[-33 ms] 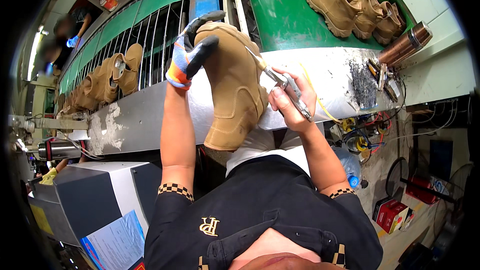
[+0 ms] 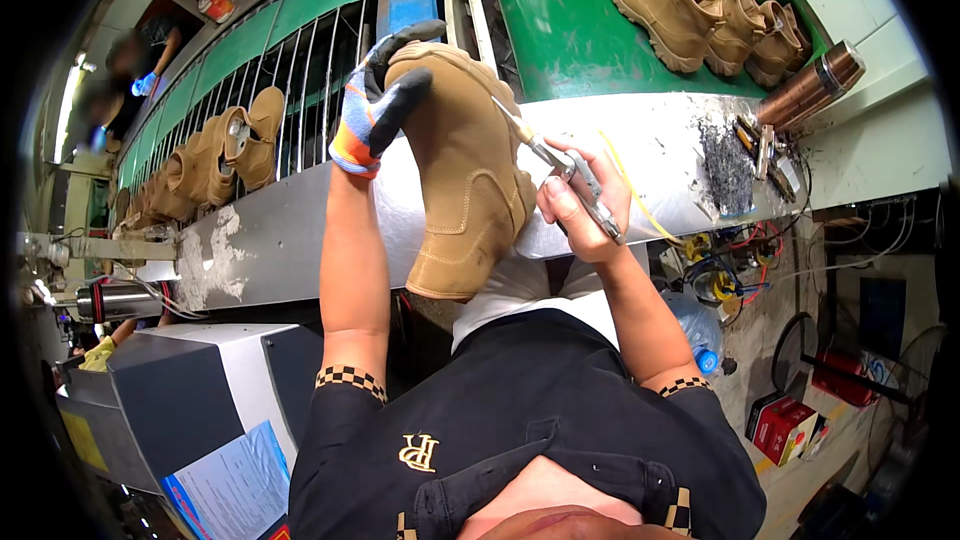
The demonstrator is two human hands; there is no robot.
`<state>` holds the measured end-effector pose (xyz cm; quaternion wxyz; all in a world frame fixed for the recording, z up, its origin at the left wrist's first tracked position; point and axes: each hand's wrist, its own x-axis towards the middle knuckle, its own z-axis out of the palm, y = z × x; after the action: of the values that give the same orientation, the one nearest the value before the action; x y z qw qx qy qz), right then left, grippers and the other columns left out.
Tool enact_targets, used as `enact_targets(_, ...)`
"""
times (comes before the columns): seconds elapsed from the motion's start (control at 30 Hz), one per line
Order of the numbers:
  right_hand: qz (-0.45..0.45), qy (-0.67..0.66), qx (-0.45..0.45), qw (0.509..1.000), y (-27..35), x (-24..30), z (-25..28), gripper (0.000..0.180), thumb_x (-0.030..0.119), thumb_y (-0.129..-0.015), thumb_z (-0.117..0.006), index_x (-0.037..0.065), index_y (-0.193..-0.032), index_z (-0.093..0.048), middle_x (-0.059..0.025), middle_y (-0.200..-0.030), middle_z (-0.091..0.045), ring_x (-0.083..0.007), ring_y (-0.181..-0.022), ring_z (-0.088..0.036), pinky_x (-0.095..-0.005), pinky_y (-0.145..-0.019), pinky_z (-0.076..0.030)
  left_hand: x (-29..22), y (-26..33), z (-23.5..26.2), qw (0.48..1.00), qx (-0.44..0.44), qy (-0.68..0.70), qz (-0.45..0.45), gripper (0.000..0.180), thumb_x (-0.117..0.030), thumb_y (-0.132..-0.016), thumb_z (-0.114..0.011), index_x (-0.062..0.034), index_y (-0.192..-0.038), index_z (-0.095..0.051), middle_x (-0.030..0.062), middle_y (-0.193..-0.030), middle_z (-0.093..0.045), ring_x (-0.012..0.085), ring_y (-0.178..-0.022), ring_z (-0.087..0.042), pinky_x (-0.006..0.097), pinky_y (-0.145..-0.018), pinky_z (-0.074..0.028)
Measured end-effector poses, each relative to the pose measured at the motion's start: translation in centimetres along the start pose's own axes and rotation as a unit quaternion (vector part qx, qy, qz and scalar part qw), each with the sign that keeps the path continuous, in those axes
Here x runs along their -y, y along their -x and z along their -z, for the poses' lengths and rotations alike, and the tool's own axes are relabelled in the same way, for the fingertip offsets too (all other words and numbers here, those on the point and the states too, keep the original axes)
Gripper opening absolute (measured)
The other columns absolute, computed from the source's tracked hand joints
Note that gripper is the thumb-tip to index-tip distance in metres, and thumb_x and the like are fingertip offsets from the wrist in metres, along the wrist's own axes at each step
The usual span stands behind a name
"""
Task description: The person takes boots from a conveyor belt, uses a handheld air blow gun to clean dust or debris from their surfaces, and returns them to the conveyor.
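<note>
My left hand, in an orange, blue and black glove, is closed around the toe end of a tan boot. The boot hangs over the bench edge, sole to the right and shaft opening toward me. Bare, my right hand grips a grey metal hand tool with a lever-like body and a slim pale nozzle or tip. That tip lies against the boot's side, close to where upper meets sole. Whether it presses in there, I cannot tell.
Tan boots stand on a green belt at far right; others line a rack at left. On the white bench edge are a copper flask and small tools. A yellow cord crosses it. Another person is far left.
My left hand and the boot have shifted very slightly left and up. The tool in my right hand stays at nearly the same place on the boot.
</note>
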<state>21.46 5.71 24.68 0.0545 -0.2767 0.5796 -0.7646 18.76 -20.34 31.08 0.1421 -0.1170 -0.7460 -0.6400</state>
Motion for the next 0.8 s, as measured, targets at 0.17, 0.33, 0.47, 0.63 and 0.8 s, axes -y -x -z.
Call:
enact_targets(0.17, -0.003, 0.035, 0.012, 0.999, 2.7, -3.7, 0.8, 0.041, 0.008, -0.092, -0.055, -0.006, -0.129, -0.047, -0.0051, -0.071, -0.052, -0.0108, -0.059, -0.051, -0.0258, -0.056, -0.041, 1.9, -0.5, 1.5, 1.000, -0.004, 0.023, -0.007, 0.050, -0.028, -0.088, -0.067, 0.0002, -0.128, -0.057, 0.0080, -0.114, -0.065, 0.0151, -0.105, -0.059, 0.029, -0.095, -0.045)
enact_targets(0.33, -0.030, 0.020, -0.011, 0.999, 6.0, -5.2, 0.1, 0.039, 0.008, -0.091, -0.054, -0.006, -0.128, -0.048, -0.0054, -0.069, -0.054, -0.0100, -0.058, -0.050, -0.0254, -0.056, -0.042, 2.9, -0.6, 2.2, 0.999, -0.012, 0.038, -0.003, 0.059, -0.042, -0.089, -0.068, -0.0002, -0.129, -0.056, 0.0087, -0.112, -0.066, 0.0157, -0.103, -0.061, 0.028, -0.093, -0.047)
enact_targets(0.47, -0.035, 0.037, -0.003, 0.999, 7.5, -5.4, 0.0, 0.037, 0.006, -0.091, -0.053, -0.004, -0.127, -0.049, -0.0054, -0.069, -0.054, -0.0094, -0.058, -0.051, -0.0247, -0.056, -0.042, 4.2, -0.2, 3.5, 0.999, -0.019, 0.042, -0.009, 0.060, -0.046, -0.092, -0.062, 0.0006, -0.130, -0.054, 0.0101, -0.116, -0.064, 0.0171, -0.105, -0.060, 0.030, -0.095, -0.046)
enact_targets(0.63, -0.136, -0.051, -0.029, 0.989, 8.7, -5.1, 0.4, 0.036, 0.007, -0.092, -0.053, -0.003, -0.127, -0.050, -0.0024, -0.072, -0.051, -0.0087, -0.058, -0.050, -0.0238, -0.056, -0.041, 6.6, 0.8, 5.2, 0.998, -0.062, 0.019, 0.025, 0.071, -0.057, -0.095, -0.048, 0.0016, -0.135, -0.047, 0.0137, -0.123, -0.060, 0.0220, -0.111, -0.059, 0.035, -0.098, -0.046)
enact_targets(0.8, -0.161, -0.102, -0.040, 0.981, 8.7, -5.0, -0.1, 0.035, 0.009, -0.093, -0.054, -0.003, -0.126, -0.050, -0.0020, -0.072, -0.050, -0.0082, -0.058, -0.049, -0.0228, -0.056, -0.040, 8.9, 5.1, 8.7, 0.983, -0.154, 0.072, 0.069, 0.071, -0.059, -0.097, -0.042, 0.0011, -0.133, -0.050, 0.0135, -0.129, -0.059, 0.0249, -0.118, -0.057, 0.039, -0.102, -0.044)
